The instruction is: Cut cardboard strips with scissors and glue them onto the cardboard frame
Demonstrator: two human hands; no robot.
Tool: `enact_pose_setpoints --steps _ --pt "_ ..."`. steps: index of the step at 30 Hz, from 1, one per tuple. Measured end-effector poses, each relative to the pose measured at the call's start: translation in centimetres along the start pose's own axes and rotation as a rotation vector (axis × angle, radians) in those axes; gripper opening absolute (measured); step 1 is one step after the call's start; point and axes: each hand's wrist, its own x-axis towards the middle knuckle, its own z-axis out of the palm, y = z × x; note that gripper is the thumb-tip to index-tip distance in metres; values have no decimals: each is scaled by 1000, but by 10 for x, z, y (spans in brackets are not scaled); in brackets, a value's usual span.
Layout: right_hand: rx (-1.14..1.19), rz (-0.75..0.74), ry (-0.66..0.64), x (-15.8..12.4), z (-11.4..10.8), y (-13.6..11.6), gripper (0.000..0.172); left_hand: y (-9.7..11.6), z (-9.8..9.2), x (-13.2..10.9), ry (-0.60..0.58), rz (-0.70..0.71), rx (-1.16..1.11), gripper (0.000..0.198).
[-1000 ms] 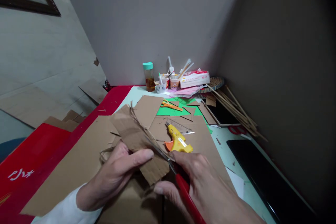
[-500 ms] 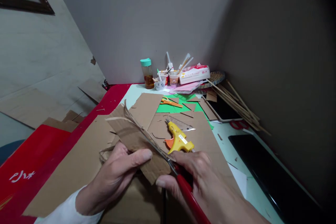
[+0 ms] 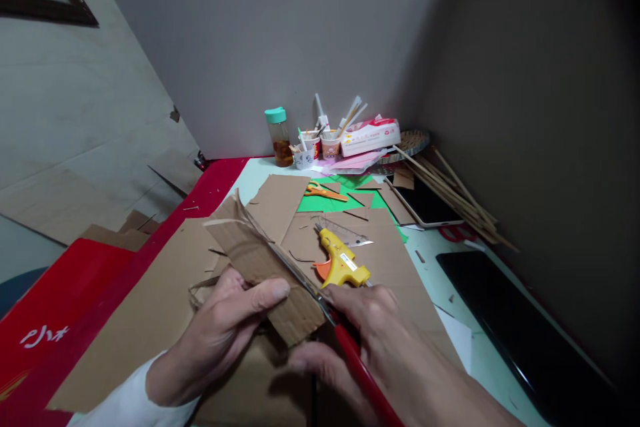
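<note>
Left hand [image 3: 230, 313] pinches cardboard [image 3: 260, 263], person's 11 o'clock | Right hand [image 3: 380, 333] grips scissors [image 3: 357, 370], cardboard's 4 o'clock | Thumb [image 3: 313, 360] just dropped, blades apparently reopening; cut seemingly unfinished

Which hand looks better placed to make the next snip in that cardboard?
Probably the right hand: it holds the red-handled scissors at the long edge of the cardboard piece, which the left hand grips.

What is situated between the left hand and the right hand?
The head view shows a cardboard piece, held in the left hand, between them; at its edge are the blades of red-handled scissors, held in the right hand.
</note>
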Motion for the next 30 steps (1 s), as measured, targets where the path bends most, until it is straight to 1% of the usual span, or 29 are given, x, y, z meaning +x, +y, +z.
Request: enact_pose_setpoints --steps 2,6,10,14,16,18,20,23,24,28,30 --pt "-18 22 15 0 0 0 36 -2 0 0 -24 -10 -13 44" --pt "3 17 -38 0 -1 0 37 -5 -1 2 -52 4 -56 47" --pt "48 -18 50 0 7 6 38 -7 -3 6 -57 -2 -65 53" --pt "49 -68 101 2 11 12 39 -8 -2 7 -64 13 -79 51" --pt "51 -78 72 3 7 12 38 -7 0 6 -66 27 -67 48" --pt "89 -66 4 3 1 9 34 -6 1 4 -70 38 -23 44" --pt "133 -11 -34 1 -3 5 31 -4 1 3 -86 33 44 41" --pt "135 87 -31 -2 -3 2 44 -4 1 2 -129 12 84 39" --pt "126 97 -26 -3 -1 3 45 -4 2 2 -136 12 72 38" --pt "112 10 9 -3 5 9 42 -6 5 3 -142 29 18 38" --pt "128 -20 -4 -1 6 11 43 -8 6 4 -144 37 8 37"
